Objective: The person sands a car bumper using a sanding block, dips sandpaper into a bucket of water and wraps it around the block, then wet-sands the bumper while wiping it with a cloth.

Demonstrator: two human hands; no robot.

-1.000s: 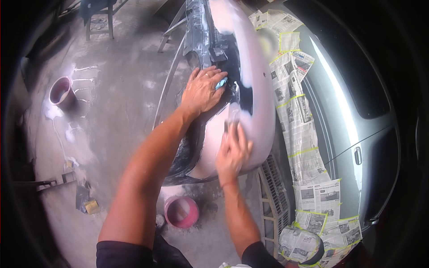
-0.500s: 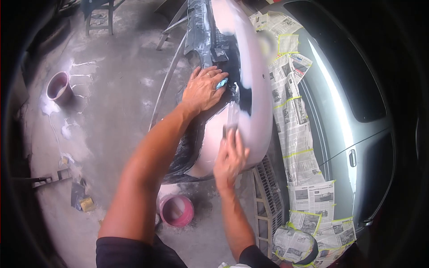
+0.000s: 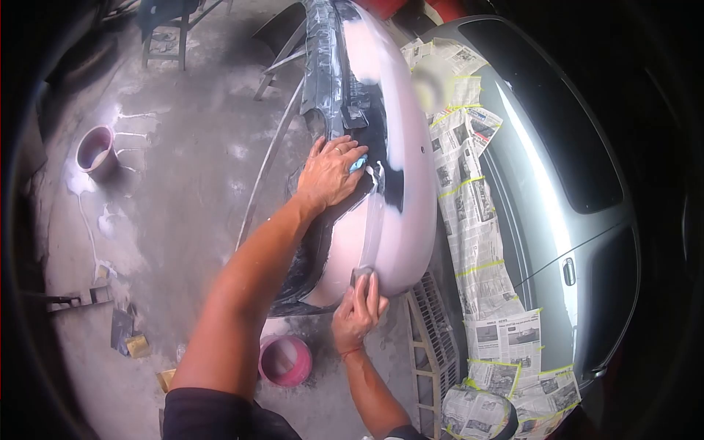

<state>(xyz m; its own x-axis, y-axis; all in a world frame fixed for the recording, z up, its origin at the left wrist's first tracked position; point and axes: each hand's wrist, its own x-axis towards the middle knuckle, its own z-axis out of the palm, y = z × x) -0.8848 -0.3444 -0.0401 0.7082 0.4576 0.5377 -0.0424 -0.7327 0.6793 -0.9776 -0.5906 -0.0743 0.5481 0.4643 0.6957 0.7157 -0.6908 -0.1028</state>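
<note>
A car bumper (image 3: 412,169), pale pink with bare black patches, lies in front of me. My left hand (image 3: 331,170) rests on its black inner part, fingers closed over a small light-blue thing (image 3: 358,163), mostly hidden, perhaps a cloth or sponge. Lower down, at the bumper's near edge, my right hand (image 3: 359,312) pinches a small grey sanding block (image 3: 362,275) against the pink surface. A wet-looking whitish streak (image 3: 372,227) runs up from the block towards the black patch.
A pink bucket (image 3: 285,361) stands below the bumper, another bucket (image 3: 97,150) on the stained floor at left. To the right is a silver car (image 3: 546,242) masked with newspaper (image 3: 469,213). A slatted grille (image 3: 431,323) lies between. A stool (image 3: 167,44) stands at the back.
My right hand has slid the block down the bumper towards me, lengthening the streak. My left hand keeps its place on the bumper. The whole view has shifted slightly.
</note>
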